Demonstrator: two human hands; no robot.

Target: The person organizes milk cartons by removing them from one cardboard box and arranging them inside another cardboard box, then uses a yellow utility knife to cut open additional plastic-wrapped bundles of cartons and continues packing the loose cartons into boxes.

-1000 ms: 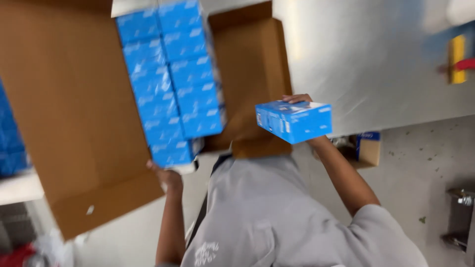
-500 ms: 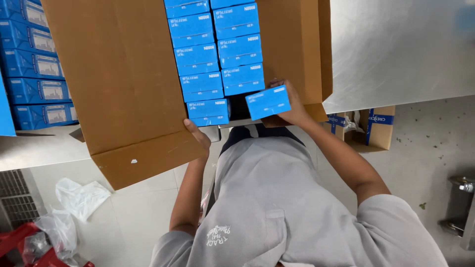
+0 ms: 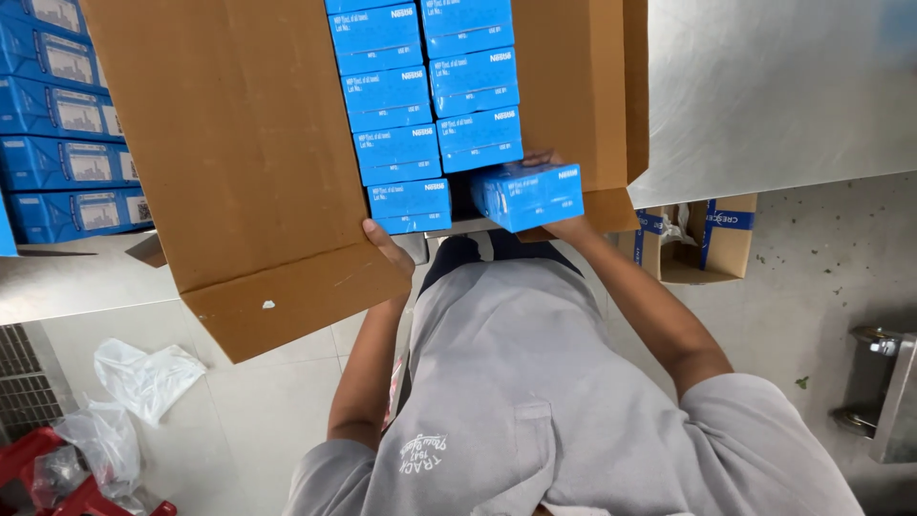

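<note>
**Last blue box reaches the open slot at the carton's near edge**

While the blue box (image 3: 528, 196) hung clear of the cardboard carton (image 3: 239, 143) a second ago, out to the right over the steel table, it now sits tilted at the carton's near right corner, over the dark gap in the right-hand column.

Nearest the body: the left hand (image 3: 390, 247) is at the carton's near edge, thumb up against the closest packed box of the left column, fingers curled under the wall; it steadies the carton and grips nothing else. It has barely shifted across the three frames.

Right hand (image 3: 554, 227): mostly hidden beneath the blue box; fingers wrap its underside and far side, so the hand is closed around it. The box is not yet level with its neighbours; its near end rides higher.

Inside the carton, beyond the gap: two columns of packed blue boxes (image 3: 435, 96), flat, touching side to side. Judgement: the right column is one short of the left, and the held box fits that space.

Left of the carton: a stack of blue boxes (image 3: 67, 134). Right of it: steel table (image 3: 783, 86). Below that, on the floor, a small open carton (image 3: 707, 234).
</note>
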